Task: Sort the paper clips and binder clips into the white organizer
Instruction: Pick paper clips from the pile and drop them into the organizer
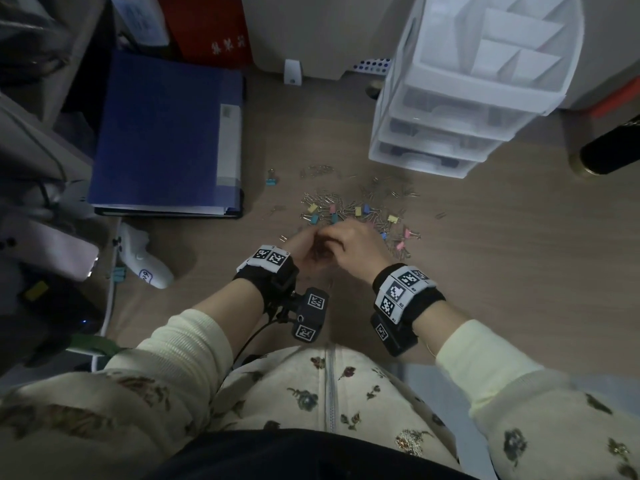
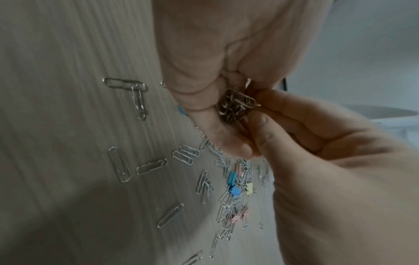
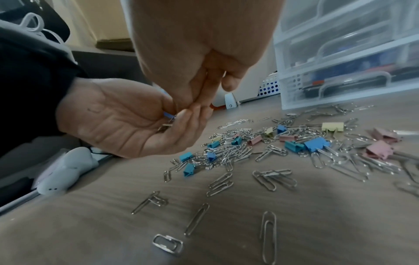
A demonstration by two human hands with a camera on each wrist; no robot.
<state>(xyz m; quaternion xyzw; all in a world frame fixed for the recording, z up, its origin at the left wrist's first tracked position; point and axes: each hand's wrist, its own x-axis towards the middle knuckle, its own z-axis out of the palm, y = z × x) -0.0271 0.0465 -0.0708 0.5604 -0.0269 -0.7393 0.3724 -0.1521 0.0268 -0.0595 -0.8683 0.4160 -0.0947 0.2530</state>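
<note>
Silver paper clips [image 1: 322, 199] and small pastel binder clips [image 3: 316, 143] lie scattered on the wooden table [image 1: 485, 254], in front of the white drawer organizer [image 1: 467, 81]. My left hand [image 1: 304, 244] hovers just above the near edge of the pile, palm cupped, holding a bunch of paper clips [image 2: 235, 104]. A bit of blue [image 3: 169, 114] shows in that palm; I cannot tell what it is. My right hand [image 1: 353, 240] meets it from the right, its fingertips [image 2: 260, 100] pinching at the bunch. In the right wrist view the right hand [image 3: 204, 53] reaches down into the left hand [image 3: 127, 122].
A blue binder folder [image 1: 166, 133] lies at the left. One teal binder clip [image 1: 272, 180] sits apart beside it. A white handheld device [image 1: 142, 258] rests at the near left edge, a black cylinder [image 1: 609, 147] at the far right. Loose clips [image 3: 197, 218] lie near me.
</note>
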